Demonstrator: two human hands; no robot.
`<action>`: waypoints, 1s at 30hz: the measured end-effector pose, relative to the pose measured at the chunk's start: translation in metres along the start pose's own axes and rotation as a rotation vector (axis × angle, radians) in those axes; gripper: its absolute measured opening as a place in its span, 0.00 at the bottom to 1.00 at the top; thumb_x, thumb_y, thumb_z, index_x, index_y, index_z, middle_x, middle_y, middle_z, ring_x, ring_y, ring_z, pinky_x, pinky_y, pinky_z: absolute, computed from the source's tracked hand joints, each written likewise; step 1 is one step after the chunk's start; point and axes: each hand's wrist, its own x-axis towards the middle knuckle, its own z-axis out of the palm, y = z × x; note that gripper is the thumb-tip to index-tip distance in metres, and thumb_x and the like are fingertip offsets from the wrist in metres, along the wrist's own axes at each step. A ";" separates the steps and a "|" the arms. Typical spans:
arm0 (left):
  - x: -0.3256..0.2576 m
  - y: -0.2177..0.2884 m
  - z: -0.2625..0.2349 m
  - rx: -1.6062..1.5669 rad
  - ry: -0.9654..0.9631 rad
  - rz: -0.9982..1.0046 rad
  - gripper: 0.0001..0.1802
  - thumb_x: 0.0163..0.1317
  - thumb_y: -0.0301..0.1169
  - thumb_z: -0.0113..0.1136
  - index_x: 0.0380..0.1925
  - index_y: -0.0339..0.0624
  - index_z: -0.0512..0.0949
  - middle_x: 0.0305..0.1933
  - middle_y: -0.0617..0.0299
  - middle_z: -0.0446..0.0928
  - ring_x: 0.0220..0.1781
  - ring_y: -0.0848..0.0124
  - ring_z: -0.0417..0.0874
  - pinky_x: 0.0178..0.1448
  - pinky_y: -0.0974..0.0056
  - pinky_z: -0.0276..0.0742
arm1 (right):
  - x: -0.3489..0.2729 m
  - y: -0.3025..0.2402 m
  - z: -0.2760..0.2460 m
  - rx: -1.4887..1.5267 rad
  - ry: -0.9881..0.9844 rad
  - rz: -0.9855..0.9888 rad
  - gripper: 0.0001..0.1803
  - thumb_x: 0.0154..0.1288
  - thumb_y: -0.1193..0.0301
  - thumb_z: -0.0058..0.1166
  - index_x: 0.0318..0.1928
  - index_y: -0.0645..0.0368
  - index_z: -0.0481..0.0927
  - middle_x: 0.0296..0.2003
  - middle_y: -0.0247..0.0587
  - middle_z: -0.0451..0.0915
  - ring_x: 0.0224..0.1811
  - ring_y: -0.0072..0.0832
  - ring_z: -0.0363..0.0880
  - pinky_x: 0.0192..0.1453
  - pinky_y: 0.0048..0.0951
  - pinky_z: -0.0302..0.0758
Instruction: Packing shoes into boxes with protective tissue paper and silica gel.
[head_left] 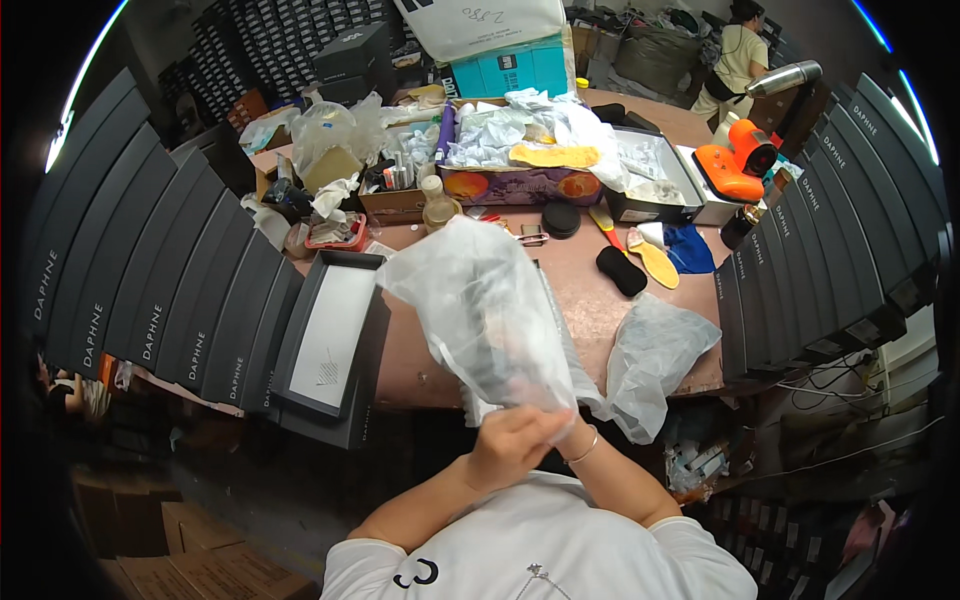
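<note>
My left hand is closed, pinching the open edge of a translucent plastic bag at the near side of the table. My right hand reaches inside that bag; its fingers show only as a blur through the plastic. A dark shape is also faint within the bag, too blurred to name. Beside it on the right, a second translucent bag lies crumpled over the table's front edge. To the left stands a dark grey shoebox with a white inside, on top of another box.
Grey shoeboxes are stacked high at left and right. Behind lie a carton of crumpled paper, a bottle, a round black tin, a yellow insole and an orange tape dispenser. Another person stands far right.
</note>
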 end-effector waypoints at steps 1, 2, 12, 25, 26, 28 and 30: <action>-0.003 -0.007 -0.006 -0.029 0.054 -0.101 0.25 0.40 0.16 0.64 0.44 0.39 0.82 0.26 0.60 0.74 0.23 0.65 0.78 0.26 0.65 0.74 | 0.006 -0.006 0.000 0.192 -0.042 0.028 0.30 0.67 0.60 0.52 0.65 0.58 0.65 0.62 0.43 0.69 0.65 0.37 0.67 0.70 0.37 0.65; -0.003 -0.007 -0.013 -0.073 0.115 -0.147 0.24 0.41 0.16 0.64 0.44 0.40 0.82 0.25 0.60 0.74 0.22 0.65 0.77 0.25 0.65 0.74 | 0.006 -0.021 0.010 0.652 -0.067 0.065 0.30 0.67 0.60 0.52 0.65 0.58 0.65 0.63 0.43 0.68 0.65 0.37 0.67 0.69 0.37 0.65; -0.036 0.026 0.016 -0.462 -0.049 -0.445 0.16 0.51 0.17 0.60 0.42 0.37 0.79 0.28 0.54 0.75 0.26 0.64 0.79 0.32 0.66 0.76 | 0.028 -0.039 0.029 0.788 -0.016 -0.008 0.34 0.68 0.58 0.50 0.69 0.56 0.58 0.67 0.46 0.62 0.67 0.39 0.65 0.69 0.45 0.64; -0.047 -0.055 -0.022 -1.257 0.592 -1.274 0.38 0.56 0.33 0.68 0.65 0.41 0.61 0.60 0.58 0.69 0.61 0.66 0.71 0.64 0.60 0.69 | 0.009 0.018 0.022 -0.129 0.065 0.022 0.37 0.71 0.55 0.45 0.73 0.53 0.49 0.70 0.49 0.55 0.67 0.44 0.65 0.68 0.46 0.65; -0.046 -0.061 -0.023 -1.152 0.647 -1.229 0.38 0.56 0.31 0.67 0.65 0.41 0.62 0.59 0.59 0.70 0.60 0.66 0.71 0.63 0.61 0.70 | 0.006 0.029 0.019 -0.409 0.054 0.032 0.37 0.71 0.54 0.45 0.73 0.53 0.48 0.70 0.49 0.55 0.67 0.45 0.65 0.68 0.46 0.65; -0.032 -0.065 -0.039 -0.969 0.817 -1.140 0.34 0.54 0.26 0.66 0.62 0.40 0.65 0.57 0.58 0.71 0.58 0.65 0.73 0.62 0.61 0.72 | -0.009 0.031 0.005 -0.649 -0.074 0.185 0.37 0.72 0.54 0.44 0.74 0.53 0.47 0.71 0.50 0.54 0.67 0.45 0.65 0.68 0.46 0.65; -0.015 -0.072 -0.060 -0.752 0.898 -0.899 0.30 0.55 0.25 0.65 0.58 0.40 0.67 0.56 0.56 0.71 0.55 0.65 0.76 0.60 0.61 0.73 | -0.036 0.005 -0.005 -0.151 -0.221 0.539 0.38 0.72 0.53 0.43 0.74 0.52 0.46 0.71 0.50 0.53 0.67 0.46 0.65 0.68 0.47 0.65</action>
